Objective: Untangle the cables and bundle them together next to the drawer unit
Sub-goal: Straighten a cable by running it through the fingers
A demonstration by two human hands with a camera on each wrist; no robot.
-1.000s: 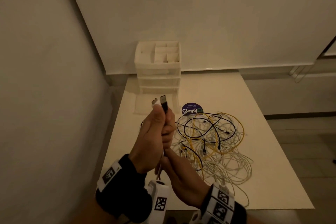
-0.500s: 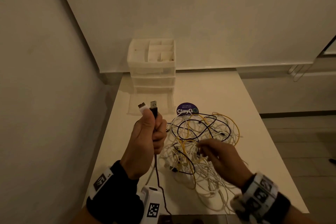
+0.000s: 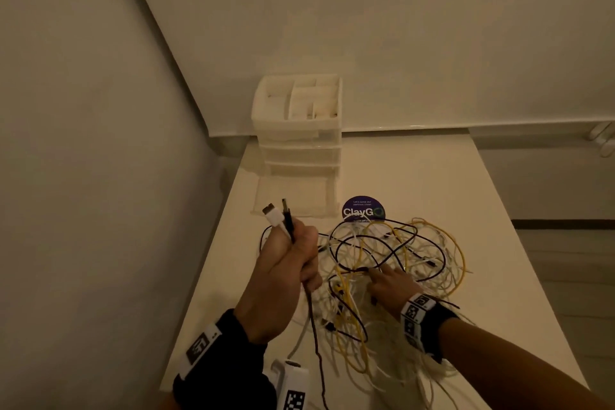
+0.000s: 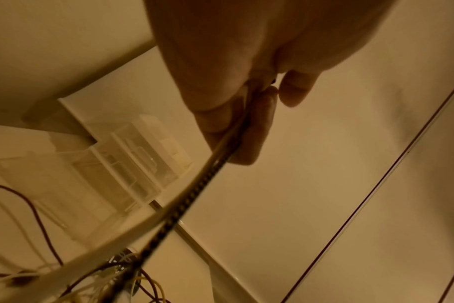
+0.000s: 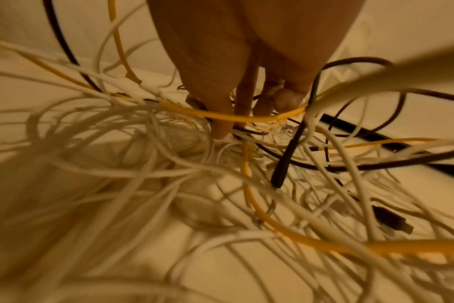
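Note:
My left hand is raised over the white table and grips two cables in its fist. A white plug and a black plug stick up out of it. In the left wrist view the white cable and the black braided cable run taut from the fingers down to the pile. The tangle of white, yellow and black cables lies right of that hand. My right hand reaches into the tangle's middle with straight fingers touching white strands. The translucent drawer unit stands at the table's back left.
The drawer unit's lowest drawer is pulled out towards me. A round purple sticker lies just right of it. A wall runs close along the table's left edge. The floor drops off at the right.
My right hand left the cables below my left fist and moved right and forward into the tangle. My left hand still holds both plug ends upright.

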